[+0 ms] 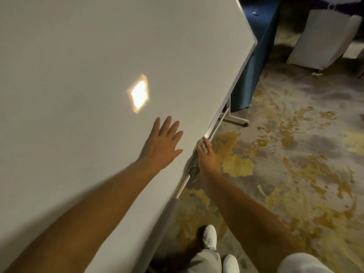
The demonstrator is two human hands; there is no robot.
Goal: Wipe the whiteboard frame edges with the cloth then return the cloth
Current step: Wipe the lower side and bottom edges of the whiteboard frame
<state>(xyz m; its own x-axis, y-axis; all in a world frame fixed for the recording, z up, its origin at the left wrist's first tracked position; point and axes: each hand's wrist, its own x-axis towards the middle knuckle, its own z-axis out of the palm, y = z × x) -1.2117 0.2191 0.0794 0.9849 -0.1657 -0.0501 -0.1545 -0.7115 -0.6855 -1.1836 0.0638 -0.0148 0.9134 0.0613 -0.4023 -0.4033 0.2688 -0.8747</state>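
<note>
No writing shows on the whiteboard (98,66), just a bright glare patch; a blue drape (254,66) hangs past its far end. Your left hand (161,142) lies flat and spread on the board, while your right hand (205,154) grips the cloth (199,152) against the lower frame edge (214,125).

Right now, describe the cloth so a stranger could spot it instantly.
Find the big whiteboard filling the left of the view and follow its lower frame edge. The cloth is the crumpled grey-green rag pressed on that edge under the right hand; the left hand lies flat and empty on the board.
</note>
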